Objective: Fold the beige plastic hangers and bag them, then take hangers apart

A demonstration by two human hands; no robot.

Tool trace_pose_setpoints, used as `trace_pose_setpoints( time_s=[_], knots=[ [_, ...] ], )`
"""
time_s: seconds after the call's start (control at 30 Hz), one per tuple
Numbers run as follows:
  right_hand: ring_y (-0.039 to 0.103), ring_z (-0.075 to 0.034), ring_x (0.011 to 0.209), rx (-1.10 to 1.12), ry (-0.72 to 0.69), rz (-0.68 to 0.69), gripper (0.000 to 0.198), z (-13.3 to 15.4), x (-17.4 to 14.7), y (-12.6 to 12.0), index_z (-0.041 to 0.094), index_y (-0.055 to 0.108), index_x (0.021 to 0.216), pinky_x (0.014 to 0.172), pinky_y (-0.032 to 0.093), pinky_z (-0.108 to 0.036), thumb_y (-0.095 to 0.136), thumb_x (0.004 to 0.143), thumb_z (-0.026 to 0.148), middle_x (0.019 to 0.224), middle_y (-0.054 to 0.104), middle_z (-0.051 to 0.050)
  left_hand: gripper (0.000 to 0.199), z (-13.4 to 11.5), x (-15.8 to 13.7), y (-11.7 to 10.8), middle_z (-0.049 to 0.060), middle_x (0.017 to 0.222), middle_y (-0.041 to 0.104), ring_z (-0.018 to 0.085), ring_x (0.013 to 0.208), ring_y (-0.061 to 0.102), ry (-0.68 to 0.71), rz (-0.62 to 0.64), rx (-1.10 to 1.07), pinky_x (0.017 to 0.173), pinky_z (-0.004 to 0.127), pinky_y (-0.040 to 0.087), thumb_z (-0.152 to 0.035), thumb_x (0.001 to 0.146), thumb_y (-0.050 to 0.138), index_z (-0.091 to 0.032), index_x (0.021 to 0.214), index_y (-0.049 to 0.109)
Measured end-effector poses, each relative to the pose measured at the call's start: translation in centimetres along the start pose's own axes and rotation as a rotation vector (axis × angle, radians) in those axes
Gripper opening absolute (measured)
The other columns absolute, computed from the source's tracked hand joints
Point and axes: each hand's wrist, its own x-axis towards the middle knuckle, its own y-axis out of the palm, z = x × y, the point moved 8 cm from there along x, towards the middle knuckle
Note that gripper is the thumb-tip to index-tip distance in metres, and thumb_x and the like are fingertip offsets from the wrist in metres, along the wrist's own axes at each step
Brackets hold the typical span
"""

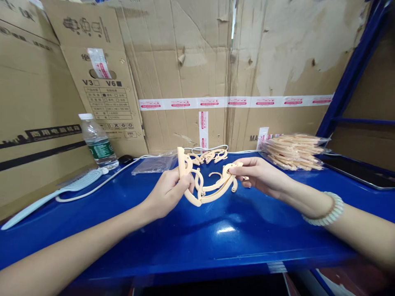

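A beige plastic folding clothes hanger, made of curved jointed arms, is held up above the blue table between my two hands. My left hand is closed on its left end, with the thumb across a straight upright piece. At the right end, my right hand pinches the hanger between thumb and fingertips. More beige hanger pieces lie in a loose pile behind it, partly hidden by the held one.
To the right is a stack of plastic-bagged beige hangers, with a dark phone beside it. Clear plastic bags, a water bottle, a pale hairbrush and a white cable are at the left. Cardboard walls the back.
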Motion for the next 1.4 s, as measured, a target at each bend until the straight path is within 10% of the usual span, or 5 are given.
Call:
trace_pose_setpoints(
  time_s=[0.27, 0.5, 0.8, 1.07, 1.4],
  knots=[
    [0.049, -0.005, 0.054, 0.288, -0.087, -0.142, 0.025, 0.1, 1.0, -2.2, 0.016, 0.062, 0.072, 0.048, 0.044, -0.015, 0.084, 0.063, 0.025, 0.065, 0.058, 0.004, 0.040, 1.2, 0.0, -0.2, 0.003, 0.069, 0.059, 0.017, 0.071, 0.054, -0.100, -0.080, -0.164, 0.072, 0.030, 0.042, -0.036, 0.093, 0.035, -0.016, 0.065, 0.057],
    [0.065, -0.009, 0.063, 0.169, -0.123, 0.010, 0.030, -0.6, 0.6, 0.5, 0.015, 0.068, 0.079, 0.063, 0.057, -0.022, 0.087, 0.059, 0.024, 0.076, 0.067, 0.000, 0.031, 0.4, -0.8, 3.0, 0.008, 0.095, 0.065, 0.021, 0.088, 0.060, -0.218, 0.193, -0.360, 0.080, 0.032, 0.047, -0.043, 0.090, 0.049, -0.015, 0.094, 0.063],
    [0.066, -0.016, 0.075, -0.376, -0.667, 0.071, 0.007, 2.2, -2.6, 3.8, 0.017, 0.071, 0.081, 0.066, 0.055, -0.028, 0.072, 0.078, 0.024, 0.082, 0.069, -0.004, 0.027, 1.4, -2.2, 6.2, 0.003, 0.079, 0.065, 0.008, 0.047, 0.049, -0.479, 0.372, -0.617, 0.044, 0.019, 0.037, -0.045, 0.090, 0.051, -0.019, 0.092, 0.046],
    [0.067, -0.012, 0.076, -0.842, -1.086, 0.177, 0.016, 2.7, -5.5, 6.0, 0.017, 0.066, 0.093, 0.067, 0.051, -0.024, 0.051, 0.094, 0.014, 0.085, 0.073, -0.005, 0.032, -0.6, -1.8, 5.6, -0.003, 0.070, 0.049, 0.011, 0.065, 0.044, -0.086, 0.427, -0.122, 0.062, 0.022, 0.035, -0.034, 0.099, 0.035, -0.016, 0.083, 0.056],
    [0.053, -0.012, 0.057, -1.446, -1.640, 0.117, 0.022, 2.3, -8.9, 8.7, 0.016, 0.058, 0.070, 0.051, 0.043, -0.025, 0.053, 0.092, 0.013, 0.066, 0.064, -0.001, 0.036, -0.4, -1.5, 6.0, -0.002, 0.065, 0.051, 0.011, 0.060, 0.045, 0.055, 0.432, 0.101, 0.061, 0.024, 0.033, -0.029, 0.100, 0.029, -0.016, 0.079, 0.055]
  ],
)
